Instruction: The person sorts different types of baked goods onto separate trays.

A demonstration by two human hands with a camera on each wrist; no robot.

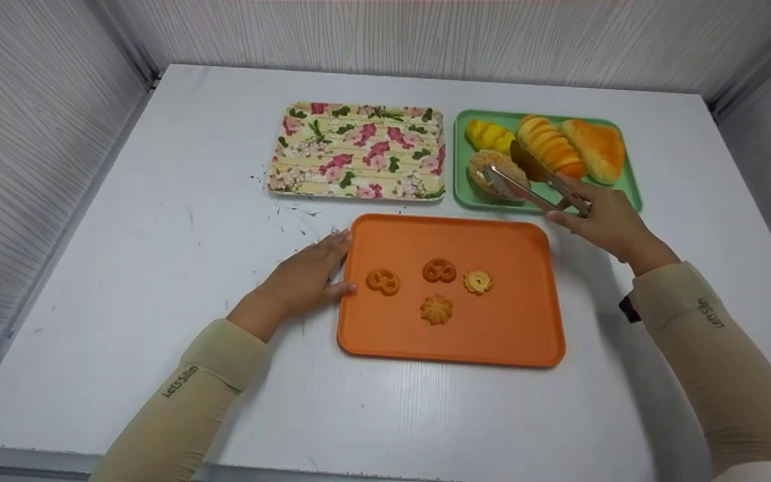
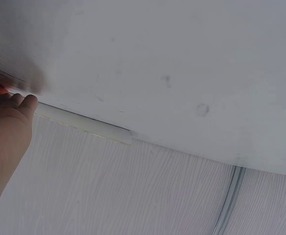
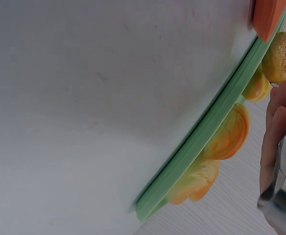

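Observation:
My right hand (image 1: 610,217) holds a pair of metal tongs (image 1: 538,198) over the green tray (image 1: 460,157). The tongs' jaws are at a sesame bun (image 1: 480,163) in the tray's near left corner, one arm across the bun and the other by its far right side. Whether they squeeze it I cannot tell. In the right wrist view, fingers lie along the tongs near the sesame bun (image 3: 278,58). My left hand (image 1: 302,278) rests at the left edge of the orange tray (image 1: 506,328), fingers extended and thumb touching the rim.
Two pretzel-shaped cookies (image 1: 439,270), a round ring cookie (image 1: 478,282) and a flower-shaped cookie (image 1: 436,310) lie on the orange tray. The green tray also bears a yellow bread (image 1: 488,134), a ridged roll (image 1: 546,142) and a triangular bread (image 1: 596,148). A floral tray (image 1: 359,152) stands back left.

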